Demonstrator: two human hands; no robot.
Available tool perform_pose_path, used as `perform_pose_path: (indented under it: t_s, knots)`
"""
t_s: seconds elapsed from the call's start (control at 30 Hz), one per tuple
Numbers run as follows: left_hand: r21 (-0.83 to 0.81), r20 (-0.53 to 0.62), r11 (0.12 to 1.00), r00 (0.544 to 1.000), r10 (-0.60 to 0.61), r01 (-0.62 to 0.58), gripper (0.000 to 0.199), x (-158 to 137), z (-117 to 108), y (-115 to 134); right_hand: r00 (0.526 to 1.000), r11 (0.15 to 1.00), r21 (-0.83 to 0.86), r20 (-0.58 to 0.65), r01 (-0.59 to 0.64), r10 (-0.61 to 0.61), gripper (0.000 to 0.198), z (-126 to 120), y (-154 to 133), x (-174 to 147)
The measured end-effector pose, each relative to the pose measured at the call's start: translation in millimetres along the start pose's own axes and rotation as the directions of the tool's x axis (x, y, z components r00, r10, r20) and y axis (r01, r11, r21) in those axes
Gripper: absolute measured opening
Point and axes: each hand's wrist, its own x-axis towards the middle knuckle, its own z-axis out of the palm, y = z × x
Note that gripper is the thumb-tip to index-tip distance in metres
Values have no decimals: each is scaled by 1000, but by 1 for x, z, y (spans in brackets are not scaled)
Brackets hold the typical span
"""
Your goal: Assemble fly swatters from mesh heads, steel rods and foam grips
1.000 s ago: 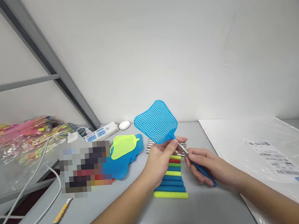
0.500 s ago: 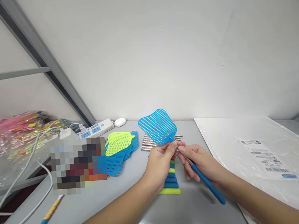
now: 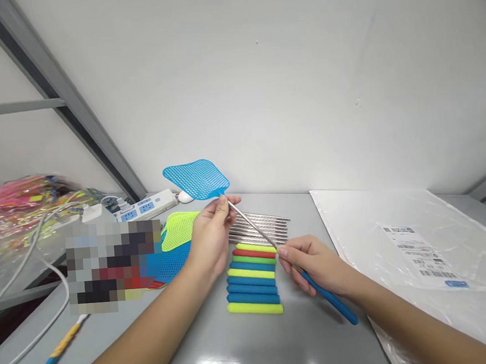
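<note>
A blue fly swatter (image 3: 201, 179) with a perforated head, a metal rod and a blue foam handle is held up over the table. My left hand (image 3: 213, 231) pinches it where the head meets the rod. My right hand (image 3: 309, 263) grips the lower rod and the top of the handle. Beneath them lies a row of metal rods (image 3: 267, 227), partly behind my left hand. Nearer to me several coloured foam handles (image 3: 252, 288) lie side by side. Left of my left wrist are stacked swatter heads, a yellow-green one (image 3: 177, 231) over blue ones (image 3: 174, 264).
A white plastic mailer (image 3: 354, 224) with a printed label covers the right side. At the left are a power strip (image 3: 149, 206), white cables (image 3: 27, 252), a blurred patch and bagged colourful goods (image 3: 24, 208). A white wall rises behind.
The metal rod has drawn out longer between my hands. My left hand and the swatter head moved left and up, uncovering the foam handles; my right hand shifted slightly left.
</note>
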Motion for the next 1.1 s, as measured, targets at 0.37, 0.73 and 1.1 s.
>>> perform_pose_path:
  t_s: [0.37, 0.73, 1.1]
  knots:
    - [290, 231, 955, 965, -125, 54, 30, -38, 15, -13, 996, 981, 178, 35, 75, -82, 32, 8, 6, -3]
    - [259, 363, 966, 925, -110, 13, 42, -46, 16, -16, 995, 982, 182, 79, 42, -57, 41, 6, 10, 3]
    - [47, 56, 988, 988, 144, -147, 38, -20, 11, -3, 988, 991, 131, 156, -4, -16, 41, 8, 8, -1]
